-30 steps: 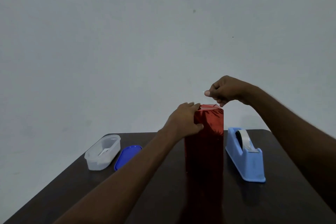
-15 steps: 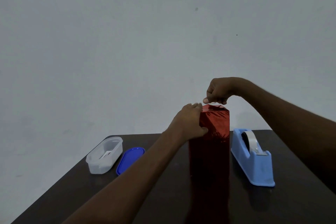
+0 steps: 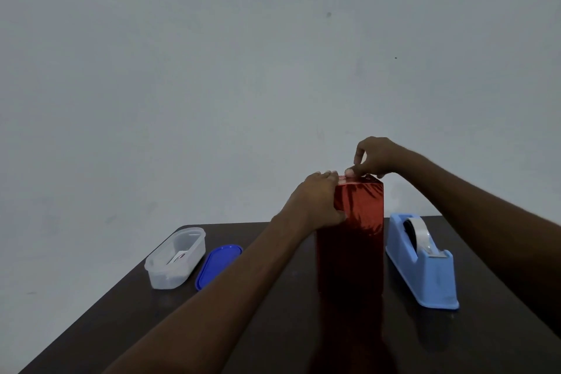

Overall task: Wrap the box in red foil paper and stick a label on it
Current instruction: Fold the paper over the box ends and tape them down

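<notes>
Pressing down now: the right hand (image 3: 375, 158) has dropped from above the box (image 3: 352, 231) onto its top edge over the last second, fingertips (image 3: 349, 172) pinched on a small pale piece there, probably tape; too small to be sure. The left hand (image 3: 318, 203) has stayed clamped on the box's upper left side, fingers curled round the corner with the tips on the top face.

The box stands upright mid-table (image 3: 273, 328), red foil already round all the visible sides. The tape dispenser (image 3: 425, 264) is just right of the box. The clear tub (image 3: 174, 258) and blue lid (image 3: 217, 266) are well left of it; something white lies in the tub, possibly the label.

Read: the top fold is being sealed, so wrapping is nearly done. Label not yet on.
</notes>
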Tool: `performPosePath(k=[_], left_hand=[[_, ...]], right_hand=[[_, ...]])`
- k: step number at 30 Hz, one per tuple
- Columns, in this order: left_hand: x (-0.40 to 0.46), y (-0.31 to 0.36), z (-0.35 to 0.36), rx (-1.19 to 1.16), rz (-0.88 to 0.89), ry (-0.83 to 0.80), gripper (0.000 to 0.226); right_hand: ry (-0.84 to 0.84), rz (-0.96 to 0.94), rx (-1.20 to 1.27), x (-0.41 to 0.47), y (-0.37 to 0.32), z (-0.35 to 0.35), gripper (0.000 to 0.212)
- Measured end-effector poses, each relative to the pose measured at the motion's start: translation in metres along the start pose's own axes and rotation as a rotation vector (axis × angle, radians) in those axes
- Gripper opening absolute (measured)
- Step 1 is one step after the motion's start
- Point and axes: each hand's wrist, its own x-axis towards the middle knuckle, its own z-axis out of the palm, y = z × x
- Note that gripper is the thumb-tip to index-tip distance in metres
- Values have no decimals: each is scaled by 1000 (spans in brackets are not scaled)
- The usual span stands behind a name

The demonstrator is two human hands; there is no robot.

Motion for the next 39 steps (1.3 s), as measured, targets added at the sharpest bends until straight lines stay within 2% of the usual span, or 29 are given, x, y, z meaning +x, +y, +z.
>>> performPosePath(k=[2,3,5,7,9,12,17,20,21,24,29,32,36,39], left_hand=[[0,0,0,6,-4,8,90],[0,0,-1,11,-5,10,91],[0,1,-2,21,0,6,91],[-1,2,-2,26,0,-1,91],[-1,3,-3,28,-1,-9,89],[-1,3,-4,20,-18,-28,85],[8,1,-11,0,-76,-64,61],[12,7,-12,96,-45,-100,87],[13,8,-12,130,-29,-102,89],[15,6,-9,153,-34,-79,82],[12,2,-5,176,-14,-41,85],[12,4,-5,115,-23,-48,84],[12,4,-2,-17,-57,-45,64],[14,5,-1,-51,-68,-48,62]], right_hand=[[92,55,104,-2,7,0,36],[90,92,209,-5,9,0,35],[-2,181,434,-15,11,3,46],[-114,254,444,-27,6,13,49],[-161,304,501,-34,1,26,38],[-115,342,657,-34,0,36,24],[-75,340,701,-36,-1,40,16],[-52,347,701,-37,0,42,17],[-48,349,700,-36,0,43,18],[-46,345,688,-36,0,43,22],[-18,328,684,-38,-4,42,24],[17,320,636,-41,-4,43,26],[56,323,603,-44,-6,44,27],[37,337,666,-45,-5,44,37]])
